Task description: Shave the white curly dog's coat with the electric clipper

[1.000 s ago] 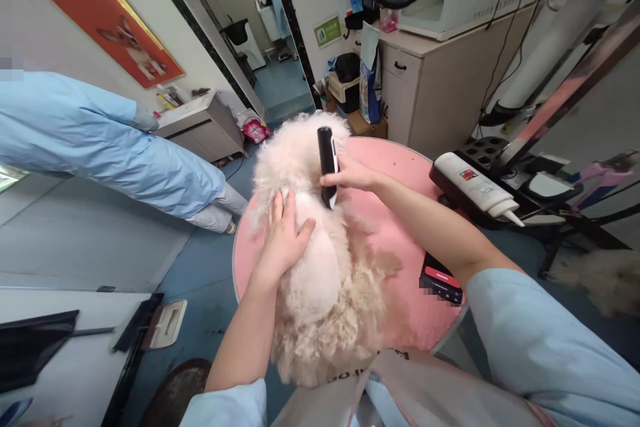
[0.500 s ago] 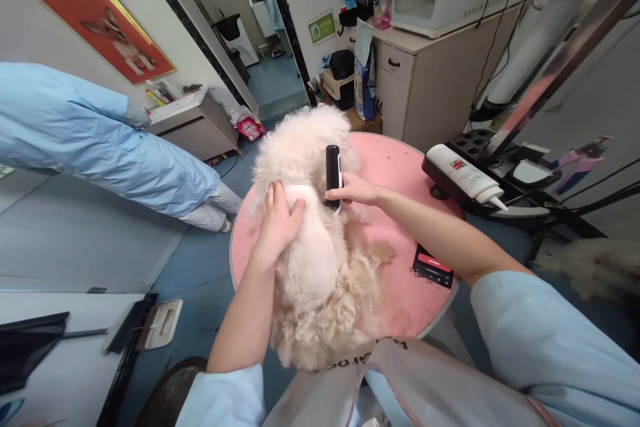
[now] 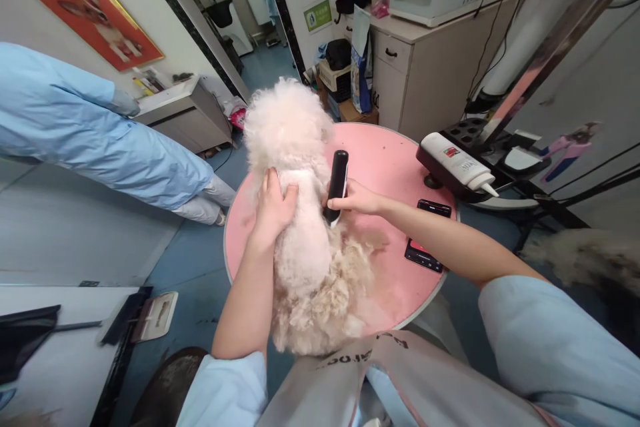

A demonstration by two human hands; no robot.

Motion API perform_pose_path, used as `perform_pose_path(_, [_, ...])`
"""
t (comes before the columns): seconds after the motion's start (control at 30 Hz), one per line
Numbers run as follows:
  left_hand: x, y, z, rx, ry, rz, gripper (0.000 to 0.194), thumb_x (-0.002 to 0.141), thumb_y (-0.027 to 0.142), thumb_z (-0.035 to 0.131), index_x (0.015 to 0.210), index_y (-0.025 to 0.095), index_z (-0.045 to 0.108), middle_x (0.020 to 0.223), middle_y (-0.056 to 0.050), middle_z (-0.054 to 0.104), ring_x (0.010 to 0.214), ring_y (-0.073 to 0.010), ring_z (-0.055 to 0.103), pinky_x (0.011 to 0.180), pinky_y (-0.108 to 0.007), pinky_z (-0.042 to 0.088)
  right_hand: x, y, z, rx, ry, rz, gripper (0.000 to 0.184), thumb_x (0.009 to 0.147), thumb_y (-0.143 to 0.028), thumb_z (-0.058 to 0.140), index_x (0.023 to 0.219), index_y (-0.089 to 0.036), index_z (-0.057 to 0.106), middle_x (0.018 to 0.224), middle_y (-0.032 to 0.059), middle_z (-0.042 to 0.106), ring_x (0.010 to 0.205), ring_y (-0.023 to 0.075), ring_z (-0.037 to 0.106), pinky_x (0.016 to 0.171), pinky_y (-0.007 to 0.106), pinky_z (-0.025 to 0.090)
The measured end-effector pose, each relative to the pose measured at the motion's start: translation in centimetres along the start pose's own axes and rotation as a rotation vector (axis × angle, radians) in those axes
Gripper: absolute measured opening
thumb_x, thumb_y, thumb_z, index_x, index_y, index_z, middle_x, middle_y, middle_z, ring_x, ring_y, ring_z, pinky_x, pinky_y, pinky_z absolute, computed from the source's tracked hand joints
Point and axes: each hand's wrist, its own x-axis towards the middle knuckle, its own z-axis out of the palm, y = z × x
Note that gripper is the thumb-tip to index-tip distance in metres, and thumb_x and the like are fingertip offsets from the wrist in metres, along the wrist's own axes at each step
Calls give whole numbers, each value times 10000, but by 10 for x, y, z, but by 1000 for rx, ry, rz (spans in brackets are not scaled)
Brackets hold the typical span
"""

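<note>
Beside the right flank of the white dog [image 3: 303,250], I had the right hand [image 3: 356,198] wrapped round a black clipper [image 3: 339,177], which leaned slightly, its lower end down at the fur. From where I sat I could not tell whether the blade met the skin. Just to its left, the left hand [image 3: 277,203] lay on the dog's back, holding nothing, thumb spread wide of the fingers. The dog's fluffy head was just beyond the left hand, turned away from me, and its short-haired back ran toward me from between both hands. Nearer than the right hand, tan curly fur [image 3: 345,270] bunched around the hindquarters on the pink counter [image 3: 385,153]. To the right of that hand, a black phone [image 3: 424,259] lay partly hidden under the forearm [image 3: 440,235]. Well right of the right hand, a white bottle [image 3: 456,161] lay on a black holder [image 3: 431,177], nozzle pointing away from the hand. Well left of the left hand was another person [image 3: 100,127] in light blue; far beyond the right hand was a beige cabinet [image 3: 440,60].
</note>
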Motion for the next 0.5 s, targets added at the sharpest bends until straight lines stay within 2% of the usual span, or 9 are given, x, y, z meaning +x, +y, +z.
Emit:
perform_pose_path(0.07, [0, 1, 2, -16, -3, 11, 713, 900, 375, 489, 1497, 24, 321, 1571, -252, 300, 1488, -335, 274, 1233, -496, 237, 3, -7, -7, 22, 54, -18, 306, 651, -372, 760, 771, -154, 581, 742, 36, 701, 526, 78, 498, 408, 193, 340])
perform_pose_path(0.17, [0, 3, 3, -30, 4, 42, 709, 909, 398, 481, 1501, 42, 321, 1571, -232, 313, 1486, -323, 283, 1236, -485, 242, 20, -24, -10, 99, 335, -150, 228, 729, -375, 667, 753, -167, 575, 733, 25, 691, 482, 57, 423, 416, 206, 329])
perform_pose_path(0.23, [1, 3, 1, -34, 24, 56, 667, 915, 405, 481, 1483, 77, 361, 1545, -215, 367, 1466, -321, 325, 1224, -498, 266, 24, -29, -6, 103, 394, -175, 181, 738, -336, 645, 751, -170, 575, 739, 24, 688, 473, 56, 409, 420, 217, 332])
perform_pose_path(0.33, [4, 3, -3, -55, 37, 69, 566, 923, 414, 485, 1410, 126, 462, 1457, -192, 489, 1403, -319, 423, 1195, -501, 320, 7, -14, 8, 70, 315, -93, 184, 699, -312, 678, 734, -165, 573, 727, 31, 683, 483, 71, 452, 414, 228, 337])
perform_pose_path(0.4, [6, 1, -5, -77, 37, 77, 522, 929, 423, 482, 1368, 139, 499, 1390, -180, 552, 1360, -313, 474, 1172, -496, 355, -12, 0, 15, 75, 238, -48, 232, 667, -323, 722, 757, -158, 585, 770, 47, 697, 551, 95, 528, 449, 228, 386])
perform_pose_path(0.5, [6, 1, -5, -88, 45, 82, 507, 937, 431, 474, 1347, 135, 511, 1344, -173, 587, 1335, -310, 498, 1156, -496, 372, -28, 7, 11, 59, 129, -15, 298, 623, -328, 777, 797, -152, 610, 825, 69, 715, 627, 124, 579, 474, 224, 407])
